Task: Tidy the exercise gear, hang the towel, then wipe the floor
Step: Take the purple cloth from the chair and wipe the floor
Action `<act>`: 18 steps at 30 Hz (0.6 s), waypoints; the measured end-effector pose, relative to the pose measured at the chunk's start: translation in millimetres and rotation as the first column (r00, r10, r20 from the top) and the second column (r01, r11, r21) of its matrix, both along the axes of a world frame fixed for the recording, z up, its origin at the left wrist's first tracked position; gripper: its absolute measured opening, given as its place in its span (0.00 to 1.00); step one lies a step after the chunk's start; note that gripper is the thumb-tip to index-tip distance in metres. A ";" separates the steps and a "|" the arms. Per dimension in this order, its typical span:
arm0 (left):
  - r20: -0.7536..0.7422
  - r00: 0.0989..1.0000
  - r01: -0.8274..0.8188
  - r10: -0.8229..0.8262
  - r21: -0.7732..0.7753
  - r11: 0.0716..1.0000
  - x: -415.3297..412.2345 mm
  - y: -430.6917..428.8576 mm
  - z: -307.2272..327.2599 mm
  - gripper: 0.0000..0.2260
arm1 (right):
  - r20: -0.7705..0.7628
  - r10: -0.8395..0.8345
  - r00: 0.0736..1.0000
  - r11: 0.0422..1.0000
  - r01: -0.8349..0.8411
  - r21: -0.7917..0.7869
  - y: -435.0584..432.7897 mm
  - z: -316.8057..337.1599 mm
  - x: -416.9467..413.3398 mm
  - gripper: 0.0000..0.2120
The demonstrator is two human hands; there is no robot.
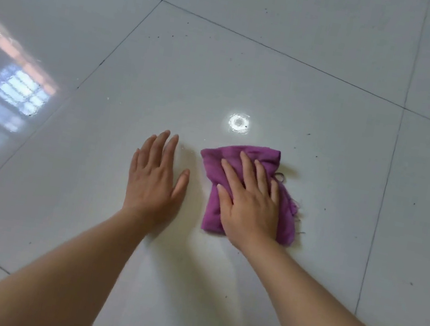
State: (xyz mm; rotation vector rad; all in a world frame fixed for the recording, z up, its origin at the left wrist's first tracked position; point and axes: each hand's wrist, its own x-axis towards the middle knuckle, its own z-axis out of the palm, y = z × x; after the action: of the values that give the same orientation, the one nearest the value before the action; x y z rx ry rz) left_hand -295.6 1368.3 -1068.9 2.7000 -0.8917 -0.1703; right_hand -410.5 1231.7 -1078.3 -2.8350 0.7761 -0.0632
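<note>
Floor (pixel 318 100), glossy: pressed purple cloth (pixel 213 164) under flat, straight-fingered right grip (pixel 250 206); rested left grip (pixel 154 178) flat beside. Unpinched, probably risked cloth bunching.

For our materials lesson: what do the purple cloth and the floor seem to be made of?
Purple cloth: soft woven fabric, matte, with frayed threads at its edge.
Floor: likely glazed ceramic tile, glossy, with a window reflection and grout lines.

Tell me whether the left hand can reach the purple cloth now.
Probably yes: the left hand lies flat beside the purple cloth, only bare floor between them; the right hand presses on it.
</note>
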 end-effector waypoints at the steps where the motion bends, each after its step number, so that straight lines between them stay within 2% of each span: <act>1: 0.000 1.000 -0.006 0.006 0.020 1.000 2.2 14.9 -0.5 0.30 | 0.010 0.018 1.000 1.000 -0.017 -0.010 1.3 -2.9 -10.7 0.24; 3: 0.002 1.000 -0.014 0.014 0.071 0.997 3.8 40.6 -1.9 0.31 | 0.024 -0.012 1.000 1.000 0.013 -0.025 3.4 -5.5 -24.2 0.23; 6: 0.001 0.998 -0.060 0.060 0.102 0.993 4.3 51.0 -3.7 0.32 | 0.030 -0.152 0.988 0.988 0.153 -0.033 6.0 -3.8 -6.5 0.24; 8: 0.001 0.998 -0.063 0.064 0.108 0.992 5.8 49.7 -4.8 0.32 | 0.010 -0.248 0.969 0.969 0.248 0.021 3.6 1.3 23.6 0.25; 10: -0.007 0.998 -0.056 0.057 0.115 0.992 5.3 49.7 -5.4 0.32 | -0.061 -0.267 0.962 0.960 0.271 0.075 -2.2 5.8 56.0 0.24; 12: -0.012 0.998 -0.057 0.059 0.117 0.991 6.8 50.3 -5.2 0.31 | -0.095 -0.148 0.984 0.985 0.155 0.079 -1.6 7.8 76.3 0.24; 15: -0.019 0.998 -0.061 0.064 0.103 0.993 7.0 50.6 -3.3 0.31 | -0.072 0.162 0.984 0.987 -0.159 0.038 6.7 5.5 57.1 0.25; 16: -0.022 0.998 -0.060 0.062 0.102 0.993 7.1 50.3 -3.0 0.30 | -0.056 0.217 0.975 0.976 -0.217 0.018 7.1 3.5 43.0 0.25; 18: -0.027 0.998 -0.053 0.056 0.105 0.993 7.3 50.3 -2.9 0.30 | -0.046 0.206 0.977 0.978 -0.206 0.017 -0.9 1.0 26.0 0.25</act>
State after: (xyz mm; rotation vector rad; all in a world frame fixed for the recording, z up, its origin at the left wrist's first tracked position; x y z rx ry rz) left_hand -288.3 1418.5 -1071.9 2.8064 -0.8215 -0.2509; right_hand -384.5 1230.9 -1077.4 -2.8973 0.4851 0.0403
